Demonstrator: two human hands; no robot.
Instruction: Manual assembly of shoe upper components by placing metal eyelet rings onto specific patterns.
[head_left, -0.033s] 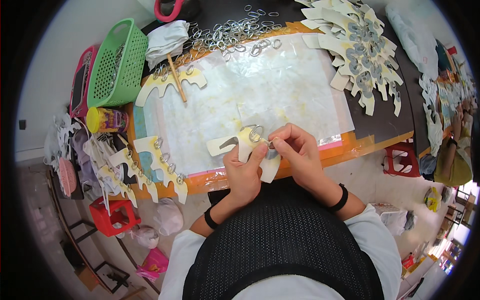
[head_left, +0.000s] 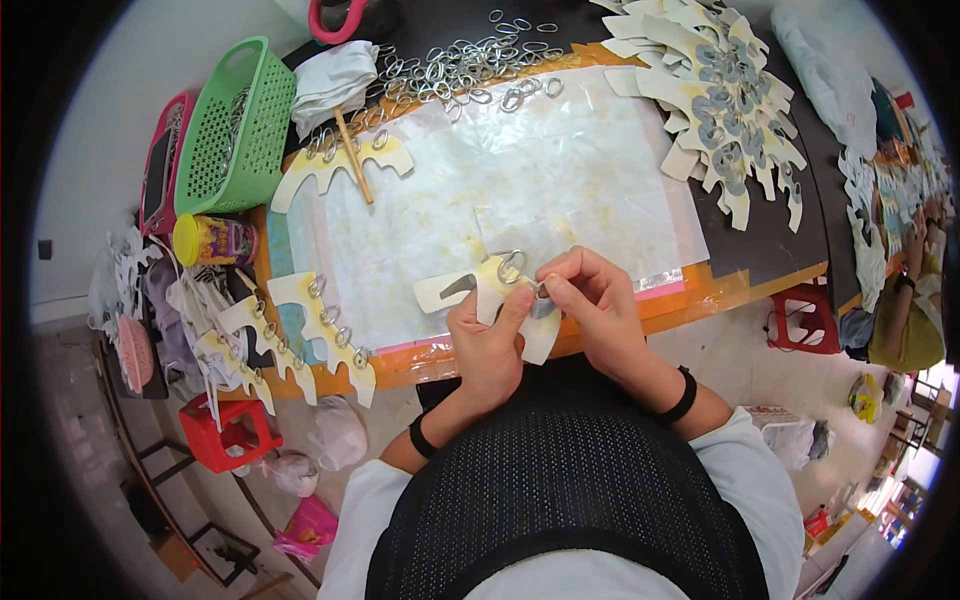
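Close to the table's front edge, my left hand (head_left: pixel 487 345) grips a cream cut-out piece (head_left: pixel 492 287) with curved prongs and yellowish stains. Its thumb presses on the upper face. An oval metal ring (head_left: pixel 511 252) stands up on the piece, above the thumb. With thumb and forefinger pinched together, my right hand (head_left: pixel 602 312) closes on the piece's right part. A bit of metal shows at those fingertips, partly hidden. On the left of the table lie several similar ringed pieces (head_left: pixel 318 325).
Loose metal rings (head_left: pixel 440 72) are heaped at the back. A pile of cut-out pieces (head_left: pixel 720 110) lies at the far right. Along the left are a green basket (head_left: pixel 235 130), a yellow-lidded jar (head_left: pixel 215 240) and a wooden stick (head_left: pixel 353 155). White sheeting (head_left: pixel 480 160) covers the table's middle.
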